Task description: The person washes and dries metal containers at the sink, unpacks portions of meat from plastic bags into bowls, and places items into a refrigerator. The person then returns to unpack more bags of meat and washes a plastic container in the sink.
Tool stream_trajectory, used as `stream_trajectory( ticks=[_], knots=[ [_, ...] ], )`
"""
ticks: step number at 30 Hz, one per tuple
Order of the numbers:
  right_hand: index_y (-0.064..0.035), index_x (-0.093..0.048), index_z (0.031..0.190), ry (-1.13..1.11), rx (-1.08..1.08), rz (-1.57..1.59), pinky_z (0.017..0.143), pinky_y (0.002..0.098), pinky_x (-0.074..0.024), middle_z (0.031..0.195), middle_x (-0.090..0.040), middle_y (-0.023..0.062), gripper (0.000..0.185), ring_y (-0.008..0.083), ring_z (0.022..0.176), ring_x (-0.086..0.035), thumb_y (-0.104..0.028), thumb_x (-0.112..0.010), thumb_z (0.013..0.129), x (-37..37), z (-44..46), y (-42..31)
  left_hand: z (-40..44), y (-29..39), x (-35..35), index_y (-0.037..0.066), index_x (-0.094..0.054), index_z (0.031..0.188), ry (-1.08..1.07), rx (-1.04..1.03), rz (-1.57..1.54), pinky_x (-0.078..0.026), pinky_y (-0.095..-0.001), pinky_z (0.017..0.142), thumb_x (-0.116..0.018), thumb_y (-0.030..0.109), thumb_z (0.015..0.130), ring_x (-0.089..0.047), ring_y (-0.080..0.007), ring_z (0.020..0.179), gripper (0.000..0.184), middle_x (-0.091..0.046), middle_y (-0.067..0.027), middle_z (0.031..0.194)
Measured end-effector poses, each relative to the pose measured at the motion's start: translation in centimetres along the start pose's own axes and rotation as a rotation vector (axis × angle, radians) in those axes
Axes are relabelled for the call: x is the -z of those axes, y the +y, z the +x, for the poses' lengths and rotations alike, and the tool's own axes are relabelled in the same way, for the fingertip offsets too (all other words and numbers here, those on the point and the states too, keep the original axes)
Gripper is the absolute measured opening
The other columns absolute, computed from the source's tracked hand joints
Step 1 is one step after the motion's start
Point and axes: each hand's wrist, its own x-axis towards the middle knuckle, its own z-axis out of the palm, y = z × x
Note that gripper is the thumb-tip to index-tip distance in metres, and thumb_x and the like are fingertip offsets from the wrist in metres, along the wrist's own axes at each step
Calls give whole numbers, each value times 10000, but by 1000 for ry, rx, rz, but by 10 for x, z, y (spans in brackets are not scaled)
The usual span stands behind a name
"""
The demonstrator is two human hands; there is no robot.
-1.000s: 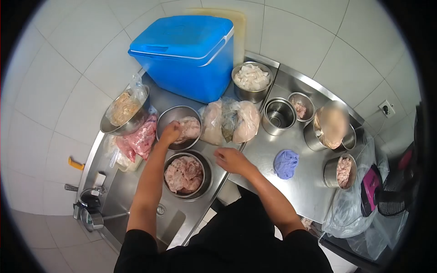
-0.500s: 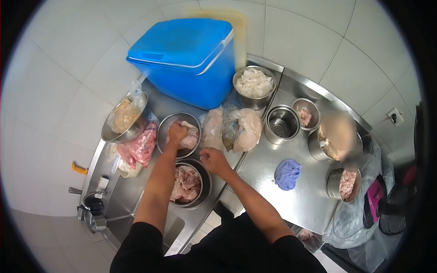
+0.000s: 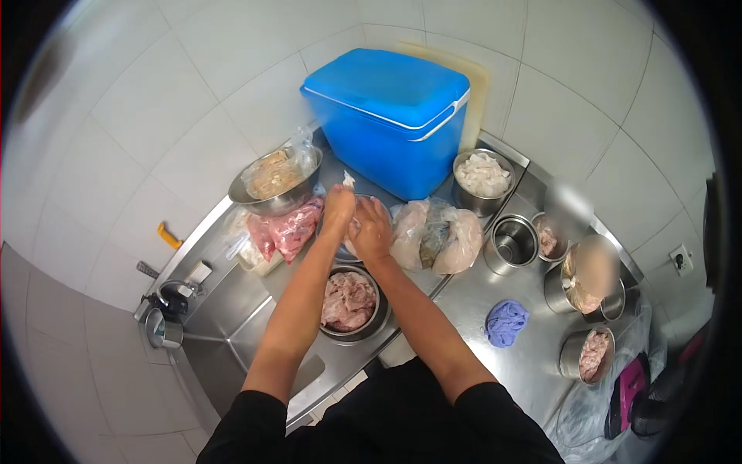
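My left hand (image 3: 338,210) is closed, with a whitish end of a raw chicken piece (image 3: 348,180) sticking out above the fist. Beside it, my right hand (image 3: 372,230) presses its fingers on the pale pink meat (image 3: 352,231) in a steel bowl (image 3: 345,254). Both hands cover most of that bowl, so where the piece ends is hidden. Just below my wrists, raw chicken pieces (image 3: 349,298) fill a deeper steel pot (image 3: 382,313). To the right of the bowl lie clear bags of pale meat (image 3: 454,241).
A blue cooler (image 3: 386,116) stands against the wall. Left are a bowl with bagged food (image 3: 274,176), pink bagged meat (image 3: 287,230) and a sink (image 3: 239,340). Rightward are a purple cloth (image 3: 507,322), a steel pot of white pieces (image 3: 484,176) and several other steel containers.
My right hand has moved up from beside the bowl onto the meat inside it. My left hand has risen to the bowl's far side, a whitish end now showing above it. The view has shifted left.
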Motion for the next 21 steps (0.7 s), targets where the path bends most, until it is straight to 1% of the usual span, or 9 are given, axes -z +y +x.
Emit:
stream_trajectory(
  ticks=[4, 6, 8, 10, 12, 13, 15, 19, 21],
  knots=[
    [-22, -646, 984, -28, 1, 124, 885, 397, -447, 1090, -613, 153, 316, 331, 1040, -560, -89, -645, 676, -12, 8, 14, 8, -18, 1, -84, -518, 1061, 59, -65, -40, -390, -378, 877, -403, 228, 813, -554, -329, 985, 416, -582, -249, 1035],
    [-34, -647, 1001, -64, -14, 178, 875, 381, -458, 1079, -617, 158, 329, 315, 1016, -582, -71, -642, 675, -18, 15, 19, 46, -60, 5, -81, -515, 1095, -74, -41, -110, -376, -364, 907, -486, 253, 803, -535, -313, 1046, 444, -568, -246, 1100],
    [-44, -641, 1039, -195, -232, 161, 876, 366, -459, 1108, -596, 177, 370, 316, 993, -594, -42, -646, 668, -25, 26, 21, 21, -40, 20, -63, -525, 1083, -147, -34, -34, -400, -355, 874, -558, 236, 772, -555, -297, 1006, 432, -585, -231, 1065],
    [-39, -635, 1053, -149, -206, 176, 872, 363, -461, 1108, -593, 185, 390, 319, 985, -596, -37, -648, 664, -23, 29, 19, 5, -23, 35, -44, -535, 1071, -226, -26, 39, -425, -347, 842, -630, 218, 740, -575, -281, 966, 433, -603, -217, 1031],
    [-33, -629, 1068, -118, -170, 187, 868, 360, -462, 1108, -589, 193, 409, 323, 977, -599, -32, -651, 659, -16, 29, 12, 0, -20, 57, 37, -533, 856, -404, -157, -17, -432, -279, 641, -716, 61, 641, -499, -105, 722, 283, -555, -13, 831],
    [-27, -623, 1078, -120, -183, 242, 874, 365, -458, 1111, -586, 200, 424, 327, 997, -588, -19, -640, 654, -12, 28, 3, 4, -27, 60, 37, -533, 856, -391, -157, -23, -432, -279, 641, -716, 61, 641, -499, -105, 722, 283, -555, -13, 831],
    [-21, -617, 1088, -121, -204, 305, 880, 370, -455, 1113, -583, 207, 439, 331, 1016, -578, -7, -629, 649, -13, 24, -8, 9, -35, 64, 43, -603, 841, -215, -387, 245, -476, -318, 633, -721, 64, 592, -625, -205, 720, 276, -644, -117, 769],
    [-4, -608, 1095, -119, -208, 297, 889, 382, -447, 1107, -578, 236, 439, 358, 1026, -566, 14, -571, 658, -7, 12, -19, 7, -37, 64, 46, -612, 800, -67, -365, 325, -477, -334, 650, -682, 43, 594, -631, -239, 714, 218, -638, -126, 731],
    [4, -606, 1092, -133, -219, 237, 891, 385, -447, 1100, -580, 242, 431, 367, 1015, -569, 15, -553, 664, -2, 9, -28, 8, -31, 65, 31, -611, 819, 170, -386, 288, -479, -358, 674, -628, 27, 617, -632, -299, 732, 202, -641, -156, 734]
  ],
)
